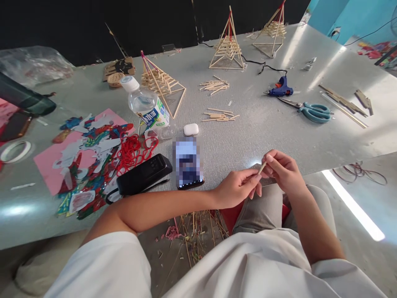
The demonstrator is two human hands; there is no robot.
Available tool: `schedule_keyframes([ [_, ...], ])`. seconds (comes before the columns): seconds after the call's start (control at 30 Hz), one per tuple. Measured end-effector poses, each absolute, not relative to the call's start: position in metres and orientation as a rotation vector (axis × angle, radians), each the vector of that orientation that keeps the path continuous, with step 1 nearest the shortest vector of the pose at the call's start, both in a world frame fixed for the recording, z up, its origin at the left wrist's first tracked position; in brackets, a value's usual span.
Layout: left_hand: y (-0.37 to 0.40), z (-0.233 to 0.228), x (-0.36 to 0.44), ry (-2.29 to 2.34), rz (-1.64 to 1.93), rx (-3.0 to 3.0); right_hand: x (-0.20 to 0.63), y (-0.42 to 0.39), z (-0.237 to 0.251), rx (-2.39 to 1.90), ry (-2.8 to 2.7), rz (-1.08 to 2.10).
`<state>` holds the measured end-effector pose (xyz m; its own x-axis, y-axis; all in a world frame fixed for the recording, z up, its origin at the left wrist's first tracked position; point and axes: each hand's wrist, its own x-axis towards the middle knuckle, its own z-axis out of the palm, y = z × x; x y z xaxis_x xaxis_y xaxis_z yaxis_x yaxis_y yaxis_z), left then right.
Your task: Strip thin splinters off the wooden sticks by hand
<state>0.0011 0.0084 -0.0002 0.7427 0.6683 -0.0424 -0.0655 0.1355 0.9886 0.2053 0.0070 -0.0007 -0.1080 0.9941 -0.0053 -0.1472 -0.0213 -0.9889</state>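
Note:
My left hand (238,187) and my right hand (283,170) meet above my knee at the table's near edge. Together they pinch a short, thin wooden stick (262,167), the fingertips of both hands closed on it. A phone (187,162) lies on the table just left of my left hand. Two small heaps of wooden sticks (219,115) lie further out in the middle, the farther heap (214,85) behind the nearer. A stick pyramid (161,82) stands beyond the phone.
Two more stick pyramids, one (227,46) nearer and one (273,31) farther right, stand at the far side. A blue glue gun (280,89) and teal scissors (313,111) lie to the right. A water bottle (145,105), black case (144,174), red cord (133,151), earbud case (190,129) and paper scraps on pink paper (87,159) sit left. Broken sticks litter the floor (195,231).

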Motion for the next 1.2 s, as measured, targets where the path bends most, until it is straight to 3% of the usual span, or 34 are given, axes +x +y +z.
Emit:
schedule_keyframes([
  [0.53,0.008,0.004,-0.003,0.429,0.508,1.374,0.206,0.007,-0.004,-1.069,-1.022,1.297],
  [1.2,0.011,0.005,-0.003,0.605,0.563,1.167,0.205,0.003,-0.007,-0.848,-1.192,1.395],
])
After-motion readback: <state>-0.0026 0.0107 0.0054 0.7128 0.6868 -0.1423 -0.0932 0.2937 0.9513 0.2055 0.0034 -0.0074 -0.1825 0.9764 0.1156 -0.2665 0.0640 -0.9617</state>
